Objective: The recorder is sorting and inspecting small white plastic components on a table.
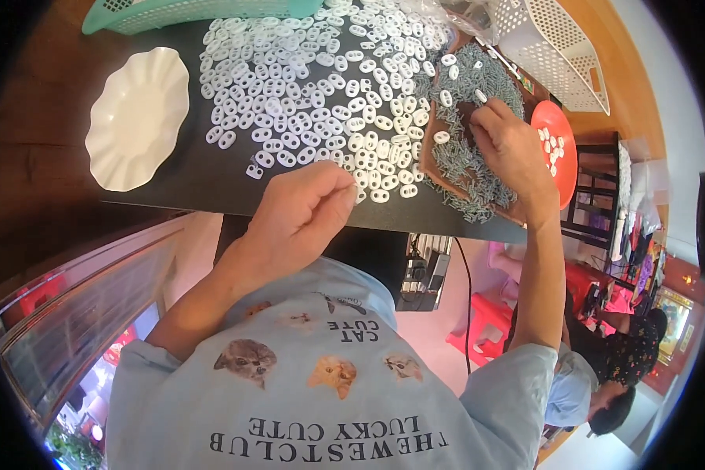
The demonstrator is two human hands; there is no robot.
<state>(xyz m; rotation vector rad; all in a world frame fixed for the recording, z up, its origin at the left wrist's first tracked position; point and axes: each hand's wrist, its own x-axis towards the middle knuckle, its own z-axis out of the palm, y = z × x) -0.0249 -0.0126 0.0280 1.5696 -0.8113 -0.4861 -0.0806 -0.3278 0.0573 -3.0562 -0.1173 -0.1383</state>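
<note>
Many small white oval pieces (290, 141), most with two round holes, lie spread over the dark tabletop. My left hand (305, 207) is closed in a pinch at the table's near edge, and the white edge of one oval piece shows at its fingertips. To the right, a heap of small grey screws (478, 74) lies in and around a brown open tray (435, 153). Over this heap my right hand (511, 145) is closed, thumb and fingers together; what they hold, if anything, is hidden. A few white pieces lie on the screws near it.
A cream scalloped dish (137, 117) stands at the left. Beyond the white pieces is a green basket (188, 14); a white perforated basket (552, 47) is at the far right. A red plate (564, 149) holds several white pieces. Another person (630, 352) is at lower right, near a red stool (482, 325).
</note>
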